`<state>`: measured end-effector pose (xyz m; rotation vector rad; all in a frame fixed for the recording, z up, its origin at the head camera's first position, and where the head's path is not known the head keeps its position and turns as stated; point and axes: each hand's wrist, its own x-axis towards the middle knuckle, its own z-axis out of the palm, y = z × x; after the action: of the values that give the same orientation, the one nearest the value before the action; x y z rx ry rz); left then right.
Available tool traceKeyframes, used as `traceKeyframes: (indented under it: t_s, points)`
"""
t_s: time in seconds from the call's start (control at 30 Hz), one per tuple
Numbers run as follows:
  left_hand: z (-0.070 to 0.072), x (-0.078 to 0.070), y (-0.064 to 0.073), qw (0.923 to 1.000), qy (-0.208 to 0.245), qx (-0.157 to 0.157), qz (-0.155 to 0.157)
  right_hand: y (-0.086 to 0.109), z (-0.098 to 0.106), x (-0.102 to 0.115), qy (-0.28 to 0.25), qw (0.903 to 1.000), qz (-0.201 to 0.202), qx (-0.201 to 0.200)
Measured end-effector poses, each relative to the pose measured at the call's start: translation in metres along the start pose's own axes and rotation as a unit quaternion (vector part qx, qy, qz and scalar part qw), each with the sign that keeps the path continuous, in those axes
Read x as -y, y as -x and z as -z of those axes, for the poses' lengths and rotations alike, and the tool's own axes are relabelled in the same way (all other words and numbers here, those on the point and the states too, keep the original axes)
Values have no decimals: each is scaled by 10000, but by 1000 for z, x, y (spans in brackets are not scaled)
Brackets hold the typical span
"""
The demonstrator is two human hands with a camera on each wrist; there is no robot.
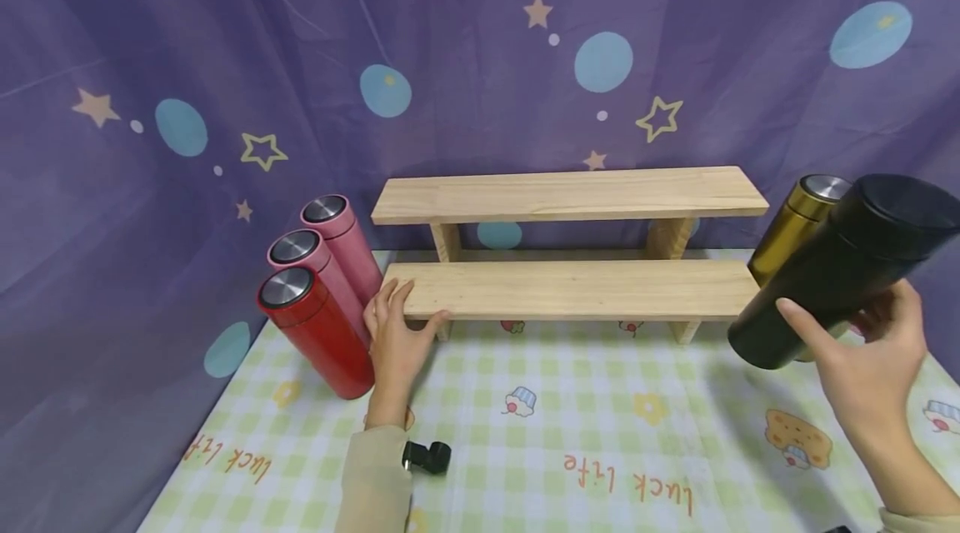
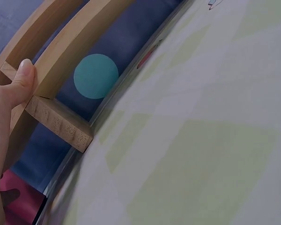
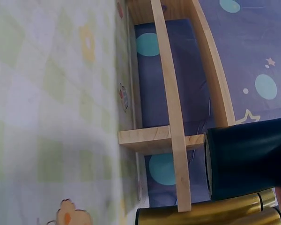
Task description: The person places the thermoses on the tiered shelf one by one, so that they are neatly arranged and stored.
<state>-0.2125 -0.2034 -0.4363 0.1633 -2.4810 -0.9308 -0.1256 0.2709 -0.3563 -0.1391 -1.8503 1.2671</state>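
One tall, matt-black cylindrical bottle (image 1: pixel 832 283) hangs clasped in our right grip (image 1: pixel 873 354), tilted, base toward the left, lifted off the green-and-white checked bench (image 1: pixel 480 379); the thumb braces one side, presumably to stop it rolling loose. Our left grip (image 1: pixel 397 341) clasps the near left corner of the pale two-tier wooden shelf (image 1: pixel 573 289), thumb at the front edge, probably to steady it. We count one shelf and six bottles: the black one; just left of our left grip, one glossy red cylinder (image 1: pixel 322 341) and two pink cylinders (image 1: pixel 352 250); behind our right grip, two metallic gold cylinders (image 3: pixel 215 212), seemingly grouped by colour.
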Motion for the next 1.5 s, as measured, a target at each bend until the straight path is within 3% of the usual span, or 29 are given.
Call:
traceKeyframes:
  t_s: [0.23, 0.7, 1.0, 1.13, 1.5]
  points:
    - [-1, -1, 4, 10000, 54, 4, -68, -2, -3, 6, -55, 9996, 266, 92]
    - [0, 1, 8, 10000, 2, 62, 17, -12, -19, 18, -202, 9991, 172, 322]
    - [1, 3, 7, 10000, 11, 19, 27, -24, -35, 27, -575, 9977, -113, 355]
    - [2, 3, 6, 10000, 17, -14, -3, -30, -43, 32, -567, 9976, -99, 378]
    - [0, 0, 3, 9999, 4, -135, -58, -50, -64, 50, -644, 9943, -570, 626]
